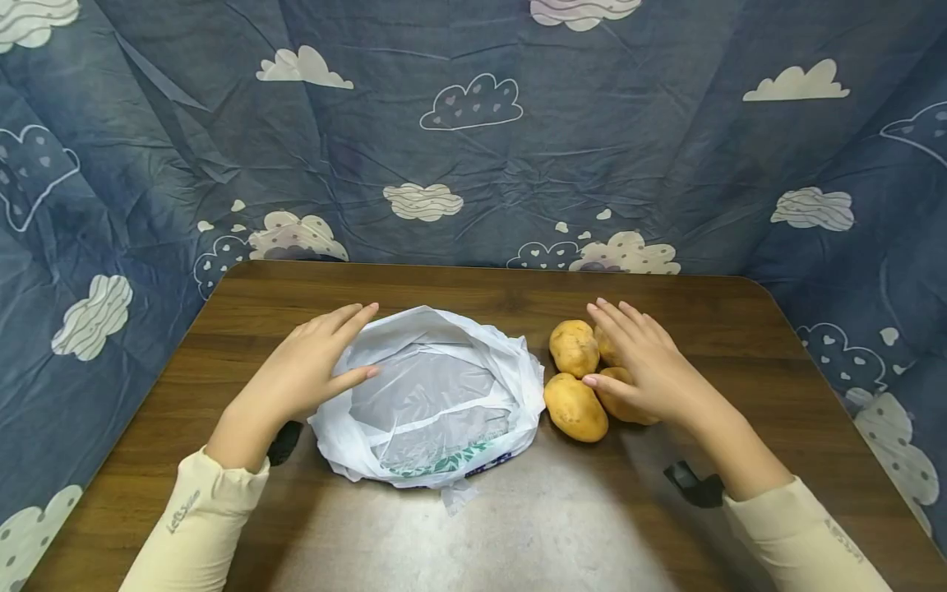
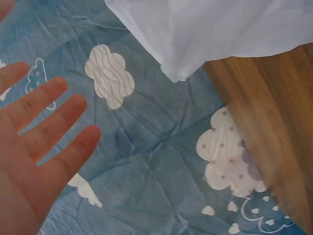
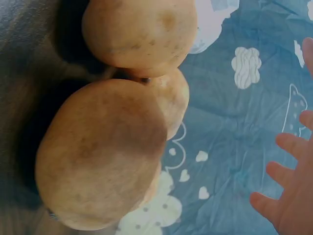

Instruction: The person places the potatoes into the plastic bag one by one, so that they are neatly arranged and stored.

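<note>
A white plastic bag (image 1: 436,395) lies on the table with its mouth spread wide and green print low on its inside. Just right of it several potatoes (image 1: 575,408) sit clustered together. My left hand (image 1: 307,362) hovers at the bag's left rim, fingers extended and holding nothing; the left wrist view shows those fingers apart from the bag (image 2: 195,29). Above the potatoes' right side hovers my right hand (image 1: 651,370), its fingers straight and partly covering two of them. In the right wrist view the potatoes (image 3: 102,152) fill the left half, apart from the spread fingers.
The brown wooden table (image 1: 503,288) ends at a blue cloth (image 1: 473,164) with cloud prints, which hangs behind and at both sides. Dark straps sit at both wrists. A strong glare lies on the table's front middle.
</note>
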`<state>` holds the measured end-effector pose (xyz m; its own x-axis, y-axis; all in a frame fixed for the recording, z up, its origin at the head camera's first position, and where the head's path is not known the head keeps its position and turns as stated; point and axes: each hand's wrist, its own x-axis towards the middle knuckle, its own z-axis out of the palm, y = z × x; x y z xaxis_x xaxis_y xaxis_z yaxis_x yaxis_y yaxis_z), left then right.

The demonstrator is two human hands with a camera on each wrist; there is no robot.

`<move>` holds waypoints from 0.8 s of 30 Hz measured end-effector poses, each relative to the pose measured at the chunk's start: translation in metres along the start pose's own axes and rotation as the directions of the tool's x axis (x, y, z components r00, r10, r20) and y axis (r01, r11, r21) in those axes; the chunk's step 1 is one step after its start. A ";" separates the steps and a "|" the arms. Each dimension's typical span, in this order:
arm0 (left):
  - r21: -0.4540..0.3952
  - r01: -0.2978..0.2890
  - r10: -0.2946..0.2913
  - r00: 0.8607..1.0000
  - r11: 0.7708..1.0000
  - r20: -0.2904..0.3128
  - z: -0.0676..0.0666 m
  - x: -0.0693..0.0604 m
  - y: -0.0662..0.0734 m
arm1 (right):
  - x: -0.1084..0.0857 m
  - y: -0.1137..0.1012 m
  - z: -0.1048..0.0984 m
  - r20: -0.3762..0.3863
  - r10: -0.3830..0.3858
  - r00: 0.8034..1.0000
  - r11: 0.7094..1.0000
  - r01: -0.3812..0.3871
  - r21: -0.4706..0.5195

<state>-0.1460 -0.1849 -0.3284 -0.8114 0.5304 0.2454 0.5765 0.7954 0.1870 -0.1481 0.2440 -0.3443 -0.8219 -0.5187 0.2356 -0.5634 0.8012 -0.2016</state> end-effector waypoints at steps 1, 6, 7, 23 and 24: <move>-0.007 0.008 -0.009 1.000 1.000 -0.005 0.001 -0.002 -0.001 | -0.001 0.001 0.001 -0.003 0.005 1.000 1.000 -0.005 0.005; -0.034 0.052 -0.052 0.998 0.998 -0.024 0.007 -0.009 -0.006 | -0.009 0.005 0.004 -0.006 0.039 0.999 0.998 -0.038 0.059; -0.041 0.058 -0.059 0.998 0.997 -0.027 0.009 -0.011 -0.007 | -0.011 0.006 0.005 -0.005 0.051 0.999 0.996 -0.051 0.074; -0.141 0.155 -0.159 0.987 0.978 -0.016 0.033 -0.039 -0.020 | -0.045 0.030 0.032 -0.018 0.171 0.985 0.962 -0.163 0.221; -0.148 0.157 -0.161 0.987 0.976 -0.017 0.034 -0.041 -0.020 | -0.047 0.031 0.034 -0.013 0.181 0.983 0.955 -0.173 0.239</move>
<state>-0.1279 -0.2124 -0.3749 -0.8920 0.3900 0.2285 0.4498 0.8164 0.3621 -0.1295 0.2831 -0.3938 -0.9091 -0.3610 0.2078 -0.4165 0.7836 -0.4609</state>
